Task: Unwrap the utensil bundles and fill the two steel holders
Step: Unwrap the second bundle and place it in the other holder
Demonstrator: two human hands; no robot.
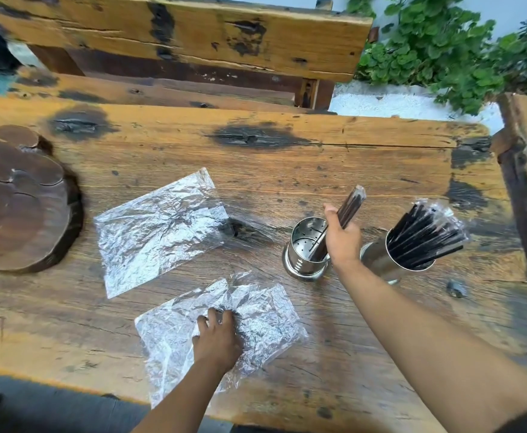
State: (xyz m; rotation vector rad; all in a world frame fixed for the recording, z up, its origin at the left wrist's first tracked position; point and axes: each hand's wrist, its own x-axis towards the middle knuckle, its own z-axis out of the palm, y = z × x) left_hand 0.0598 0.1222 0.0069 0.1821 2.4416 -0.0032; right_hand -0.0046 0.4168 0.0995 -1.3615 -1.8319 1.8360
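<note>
Pressed flat with the left hand [216, 334] on the near plastic wrap [256, 320] on the tabletop [365, 164], gripped a dark utensil bundle [351, 207] in the right hand [343, 237] over the emptier left holder [302, 254], beside the full right holder [390, 264], beyond the far wrap [159, 226].

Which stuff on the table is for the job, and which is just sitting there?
For the job:
- right hand with a grip on the dark utensil bundle
- perforated steel holder, being filled
- second steel holder, full of black utensils
- left hand on the near plastic wrap

Just lying about:
- far plastic wrap
- round wood slab
- bench
- plants
</note>
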